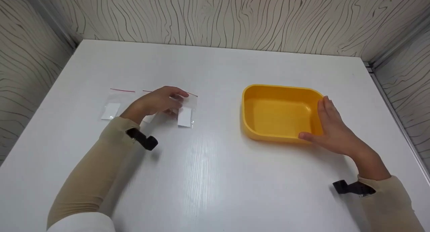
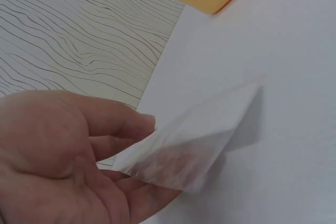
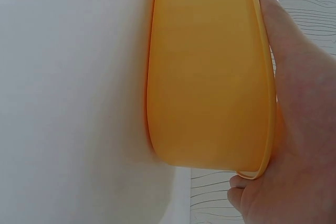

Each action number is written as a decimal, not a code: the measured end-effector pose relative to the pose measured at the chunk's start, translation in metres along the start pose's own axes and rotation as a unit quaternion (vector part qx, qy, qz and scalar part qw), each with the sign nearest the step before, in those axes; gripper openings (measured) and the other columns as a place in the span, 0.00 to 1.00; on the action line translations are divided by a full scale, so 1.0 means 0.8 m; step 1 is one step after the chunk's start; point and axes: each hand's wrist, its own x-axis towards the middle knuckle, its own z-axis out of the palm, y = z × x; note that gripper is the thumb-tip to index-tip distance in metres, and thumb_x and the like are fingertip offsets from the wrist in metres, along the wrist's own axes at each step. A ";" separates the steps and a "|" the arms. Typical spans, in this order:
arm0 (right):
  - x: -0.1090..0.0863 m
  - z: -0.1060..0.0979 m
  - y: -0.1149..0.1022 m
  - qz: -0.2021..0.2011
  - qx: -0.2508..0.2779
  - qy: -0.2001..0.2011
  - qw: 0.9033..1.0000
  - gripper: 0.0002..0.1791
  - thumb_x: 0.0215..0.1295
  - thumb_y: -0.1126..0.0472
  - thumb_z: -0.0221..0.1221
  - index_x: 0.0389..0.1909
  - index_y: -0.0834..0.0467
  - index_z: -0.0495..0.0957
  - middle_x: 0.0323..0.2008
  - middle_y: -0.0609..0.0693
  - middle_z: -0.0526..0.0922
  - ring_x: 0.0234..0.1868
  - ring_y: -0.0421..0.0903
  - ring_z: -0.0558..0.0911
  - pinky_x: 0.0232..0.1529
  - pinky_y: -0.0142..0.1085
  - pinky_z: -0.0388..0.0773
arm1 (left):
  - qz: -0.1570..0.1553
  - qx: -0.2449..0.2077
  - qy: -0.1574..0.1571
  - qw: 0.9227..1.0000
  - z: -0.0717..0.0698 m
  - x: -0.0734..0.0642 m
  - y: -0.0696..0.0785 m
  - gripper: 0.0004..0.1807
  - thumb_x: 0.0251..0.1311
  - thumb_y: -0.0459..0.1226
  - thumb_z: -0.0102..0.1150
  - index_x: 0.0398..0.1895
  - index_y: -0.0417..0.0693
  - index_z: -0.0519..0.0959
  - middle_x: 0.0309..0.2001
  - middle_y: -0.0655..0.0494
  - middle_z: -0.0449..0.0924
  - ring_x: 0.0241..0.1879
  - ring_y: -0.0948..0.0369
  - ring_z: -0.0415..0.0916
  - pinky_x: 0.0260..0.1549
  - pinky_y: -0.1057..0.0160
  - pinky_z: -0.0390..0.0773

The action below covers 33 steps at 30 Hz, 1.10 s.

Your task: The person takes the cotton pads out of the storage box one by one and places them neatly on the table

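Note:
In the head view my left hand [image 1: 159, 101] holds a small clear zip bag [image 1: 184, 118] with a white piece inside. The left wrist view shows that bag [image 2: 202, 135] tilted up between the fingers of the left hand [image 2: 79, 156]. Another zip bag [image 1: 147, 119] lies mostly hidden under this hand, and a third zip bag [image 1: 111, 110] lies to its left. My right hand [image 1: 337, 133] rests at the near right corner of a yellow tub [image 1: 278, 137], fingers straight along its right side and thumb on the near rim.
The tub stands on a white table [image 1: 208, 178], right of the bags. Behind the table rises a wall panel [image 1: 215, 20] with a wood-grain pattern, with more panels at both sides.

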 end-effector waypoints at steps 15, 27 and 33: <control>-0.001 -0.002 -0.003 0.009 0.006 -0.005 1.000 0.69 0.65 0.39 0.65 0.76 0.69 0.22 0.77 0.63 0.17 0.78 0.66 0.24 0.74 0.64 0.31 | -0.058 0.040 0.001 0.997 0.010 -0.012 0.020 0.28 0.71 0.37 0.53 0.73 0.47 0.65 0.74 0.42 0.59 0.58 0.49 0.73 0.53 0.56 0.82; 0.001 -0.002 -0.003 0.006 0.002 -0.007 1.000 0.69 0.65 0.39 0.65 0.76 0.70 0.22 0.77 0.64 0.17 0.77 0.67 0.24 0.74 0.65 0.30 | -0.055 0.063 0.013 0.996 0.004 -0.022 0.024 0.31 0.69 0.37 0.50 0.75 0.46 0.62 0.75 0.40 0.54 0.55 0.50 0.74 0.51 0.56 0.81; 0.000 -0.002 -0.003 0.009 0.001 -0.007 1.000 0.69 0.65 0.39 0.65 0.76 0.70 0.22 0.77 0.64 0.17 0.77 0.66 0.24 0.74 0.64 0.30 | -0.045 0.081 0.020 0.995 0.002 -0.024 0.026 0.31 0.70 0.38 0.50 0.75 0.43 0.62 0.75 0.38 0.54 0.56 0.47 0.74 0.52 0.54 0.81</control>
